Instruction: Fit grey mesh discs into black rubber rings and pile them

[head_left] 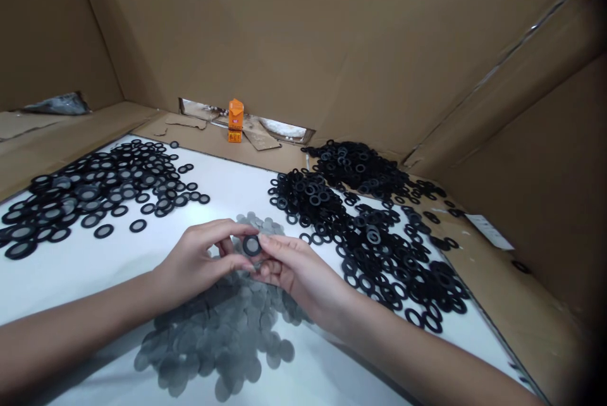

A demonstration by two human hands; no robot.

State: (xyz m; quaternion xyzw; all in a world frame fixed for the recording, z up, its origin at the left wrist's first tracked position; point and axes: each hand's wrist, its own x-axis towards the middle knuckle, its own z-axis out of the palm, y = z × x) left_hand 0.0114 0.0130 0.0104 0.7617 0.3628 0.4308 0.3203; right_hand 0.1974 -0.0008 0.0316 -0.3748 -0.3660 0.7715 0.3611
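Note:
Between my two hands is a black rubber ring with a grey disc in its middle (251,245). My left hand (196,257) pinches its left side with thumb and index finger. On the right, the thumb and fingers of my right hand (298,270) close on the same ring. Below and behind both hands spreads a loose pile of thin grey round discs (222,336), partly covered by the hands. To the right lies a big heap of plain black rings (393,254). Black rings with grey centres (114,194) are scattered at the left.
The white board (227,178) rests inside a cardboard enclosure with tall walls (284,33). An orange box (236,120) stands at the back near a cut opening. A white paper strip (489,231) lies on the cardboard at the right. Crumpled plastic (61,104) shows at the far left.

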